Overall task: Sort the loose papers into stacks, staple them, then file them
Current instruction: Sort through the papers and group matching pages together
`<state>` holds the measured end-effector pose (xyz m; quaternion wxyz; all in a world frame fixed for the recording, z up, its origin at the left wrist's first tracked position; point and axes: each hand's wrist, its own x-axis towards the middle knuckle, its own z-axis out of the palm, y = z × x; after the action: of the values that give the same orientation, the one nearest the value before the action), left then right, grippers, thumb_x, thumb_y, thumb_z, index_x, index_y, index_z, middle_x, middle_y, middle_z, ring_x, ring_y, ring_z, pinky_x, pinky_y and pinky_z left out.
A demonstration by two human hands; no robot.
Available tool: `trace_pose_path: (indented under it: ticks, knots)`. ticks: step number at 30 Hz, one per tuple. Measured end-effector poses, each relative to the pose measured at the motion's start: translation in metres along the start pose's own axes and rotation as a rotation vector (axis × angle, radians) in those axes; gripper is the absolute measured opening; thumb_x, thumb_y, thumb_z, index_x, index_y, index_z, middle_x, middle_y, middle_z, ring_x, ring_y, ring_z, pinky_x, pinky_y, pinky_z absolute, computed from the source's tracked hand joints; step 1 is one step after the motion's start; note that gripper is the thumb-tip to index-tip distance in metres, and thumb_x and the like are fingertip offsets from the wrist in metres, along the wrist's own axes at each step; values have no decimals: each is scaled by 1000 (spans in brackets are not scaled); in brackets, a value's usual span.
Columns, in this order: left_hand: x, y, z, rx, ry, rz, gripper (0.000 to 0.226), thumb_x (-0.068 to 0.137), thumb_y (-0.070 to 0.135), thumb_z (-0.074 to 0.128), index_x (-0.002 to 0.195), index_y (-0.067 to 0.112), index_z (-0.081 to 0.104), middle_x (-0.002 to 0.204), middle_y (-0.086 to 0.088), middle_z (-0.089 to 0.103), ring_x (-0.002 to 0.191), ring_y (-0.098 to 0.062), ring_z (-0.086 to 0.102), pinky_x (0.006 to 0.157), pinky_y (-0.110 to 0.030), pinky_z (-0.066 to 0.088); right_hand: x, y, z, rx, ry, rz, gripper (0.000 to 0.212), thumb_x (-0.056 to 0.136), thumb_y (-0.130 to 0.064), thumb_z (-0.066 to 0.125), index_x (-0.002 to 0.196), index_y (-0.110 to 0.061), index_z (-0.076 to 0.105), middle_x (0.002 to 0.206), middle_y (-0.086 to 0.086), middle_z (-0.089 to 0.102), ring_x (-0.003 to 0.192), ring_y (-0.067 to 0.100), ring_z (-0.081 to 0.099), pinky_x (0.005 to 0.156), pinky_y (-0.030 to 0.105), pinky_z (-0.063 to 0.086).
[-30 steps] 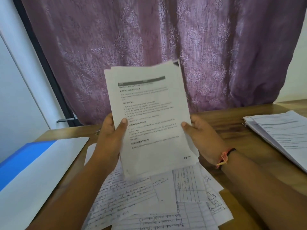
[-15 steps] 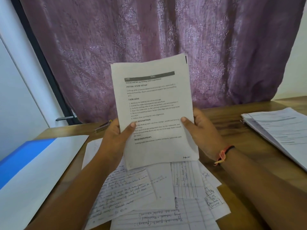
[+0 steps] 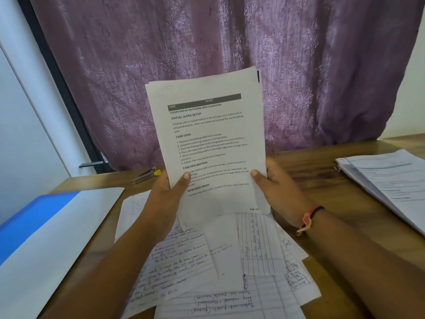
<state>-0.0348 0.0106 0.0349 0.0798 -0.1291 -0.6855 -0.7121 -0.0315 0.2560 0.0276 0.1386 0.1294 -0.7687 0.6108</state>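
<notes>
I hold a small sheaf of printed papers [image 3: 207, 139] upright above the table, its top page headed "HOME" with typed text. My left hand [image 3: 166, 194] grips its lower left edge, thumb on the front. My right hand [image 3: 276, 187] grips the lower right edge the same way. Under them, several loose handwritten sheets [image 3: 207, 268] lie scattered and overlapping on the wooden table [image 3: 345, 203]. A stapler [image 3: 145, 174] with a yellow tip lies at the back, left of the sheaf.
An open blue and white file folder [image 3: 53, 231] lies at the left edge of the table. A thick stack of printed papers [image 3: 386, 183] sits at the right. A purple curtain [image 3: 230, 42] hangs behind the table.
The sheaf has been squared up and held more upright; its pages sit closer together than a second ago. Both hands keep their grip on the lower edges.
</notes>
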Motion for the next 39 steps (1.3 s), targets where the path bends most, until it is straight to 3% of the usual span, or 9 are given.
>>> trace_pose_path:
  ticks: [5, 11, 15, 23, 28, 32, 36, 39]
  knots:
    - [1, -1, 2, -16, 8, 18, 36, 104, 22, 54, 140, 26, 54, 133, 5, 68, 123, -20, 64, 104, -52, 51, 1, 4, -1, -10, 25, 5, 33, 105, -17, 46, 137, -21, 51, 127, -17, 64, 115, -4, 60, 98, 25, 52]
    - [0, -6, 1, 82, 10, -17, 31, 101, 29, 58, 132, 34, 58, 124, 13, 71, 117, -14, 67, 101, -47, 54, 0, 10, 0, -80, -11, 25, 35, 104, -20, 48, 139, -26, 48, 131, -17, 61, 122, 1, 57, 105, 38, 49]
    - [4, 2, -1, -26, 50, -41, 31, 99, 23, 62, 128, 34, 60, 121, 11, 73, 112, -15, 70, 93, -43, 56, 3, 0, -1, 9, 36, 20, 31, 104, -16, 47, 134, -22, 52, 127, -17, 64, 117, 0, 59, 104, 30, 49]
    - [1, 4, 2, -51, 35, -121, 31, 100, 23, 61, 129, 32, 59, 121, 10, 74, 111, -15, 70, 103, -47, 52, 0, -2, 6, 42, -29, 41, 36, 106, -14, 42, 141, -21, 47, 133, -12, 61, 122, 4, 58, 104, 29, 49]
    - [0, 6, 0, -69, 5, -99, 34, 99, 23, 62, 132, 32, 59, 123, 6, 73, 110, -19, 71, 94, -46, 56, 0, -8, 0, 15, -2, 21, 32, 105, -13, 43, 135, -23, 49, 124, -20, 61, 111, -15, 55, 95, 11, 48]
    - [1, 0, 0, -28, 20, -96, 34, 98, 29, 63, 130, 38, 57, 122, 10, 73, 109, -18, 72, 93, -48, 58, -1, -1, -1, -41, -26, 27, 31, 105, -15, 45, 133, -28, 47, 123, -23, 58, 112, -11, 53, 99, 18, 48]
    - [-1, -5, -3, 3, 29, -114, 34, 98, 31, 63, 130, 40, 57, 122, 11, 73, 110, -18, 71, 95, -51, 57, -2, 15, 3, -84, -74, 72, 33, 105, -19, 46, 135, -31, 47, 132, -17, 59, 122, 2, 54, 107, 36, 48]
    - [-1, -8, -5, -2, 28, -143, 34, 98, 31, 63, 131, 38, 59, 121, 10, 73, 110, -19, 71, 95, -52, 57, 1, 20, 4, -91, -55, 89, 31, 104, -19, 48, 132, -33, 50, 131, -16, 61, 122, 4, 56, 107, 38, 47]
